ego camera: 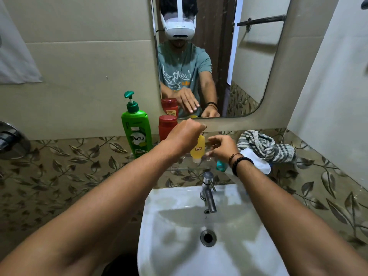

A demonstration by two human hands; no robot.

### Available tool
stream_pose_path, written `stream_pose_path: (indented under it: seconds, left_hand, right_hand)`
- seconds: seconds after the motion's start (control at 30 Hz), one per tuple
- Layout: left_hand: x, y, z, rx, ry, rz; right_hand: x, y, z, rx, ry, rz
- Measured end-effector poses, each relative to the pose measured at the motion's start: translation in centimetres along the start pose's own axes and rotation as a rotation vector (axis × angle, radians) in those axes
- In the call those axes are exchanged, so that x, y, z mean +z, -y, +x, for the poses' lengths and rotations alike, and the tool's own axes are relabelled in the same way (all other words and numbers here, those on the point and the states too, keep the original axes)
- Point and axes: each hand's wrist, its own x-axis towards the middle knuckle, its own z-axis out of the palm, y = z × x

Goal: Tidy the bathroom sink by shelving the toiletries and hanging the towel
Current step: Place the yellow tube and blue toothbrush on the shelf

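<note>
My left hand (184,134) is closed around the top of a small yellow bottle (197,149), which stands cap-down on the glass shelf (185,168) above the sink. Just right of the bottle, my right hand (221,148) has its fingers apart, with the fingertips close to the bottle's lower part. A green pump shampoo bottle (136,128) and a red container (167,126) stand upright on the shelf to the left. A striped towel (264,146) lies bunched at the shelf's right end. A white tube with a teal cap (256,162) lies partly under my right wrist.
The white sink (179,246) with a chrome tap (208,192) sits right below the shelf. The mirror (254,72) reflects a towel rail (262,19). A white cloth (16,56) hangs at upper left. A chrome fixture (12,140) juts from the left wall.
</note>
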Motion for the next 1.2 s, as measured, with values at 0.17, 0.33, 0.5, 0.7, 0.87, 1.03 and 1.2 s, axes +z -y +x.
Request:
stream_pose_path:
  seconds: [0.17,0.33,0.5,0.7,0.87,1.03,1.2]
  left_hand:
    - [-0.1,-1.5,0.5,0.149,-0.075,-0.043]
    - [2.8,-4.4,0.1,0.082,0.06,-0.126]
    - [6.9,-6.2,-0.6,-0.075,0.258,-0.141]
    - [9.4,-6.8,-1.2,-0.129,0.346,-0.194]
    - [10.1,-7.0,-1.9,-0.114,0.35,-0.171]
    - [10.1,-7.3,-2.7,-0.074,0.299,-0.093]
    - [10.4,-7.5,-3.4,-0.047,0.234,-0.091]
  right_hand:
    - [-3.7,-0.2,0.6,0.011,-0.023,-0.223]
    - [-3.8,-1.3,0.0,0.042,-0.026,-0.339]
    - [-3.4,-2.4,-0.3,0.007,-0.029,-0.468]
    - [-3.3,-2.8,-0.2,-0.008,0.02,-0.61]
    - [-3.0,-3.0,0.0,-0.036,0.072,-0.655]
    - [-2.6,-2.6,0.2,-0.107,0.146,-0.658]
    - [-2.2,-2.4,0.2,-0.116,0.206,-0.635]
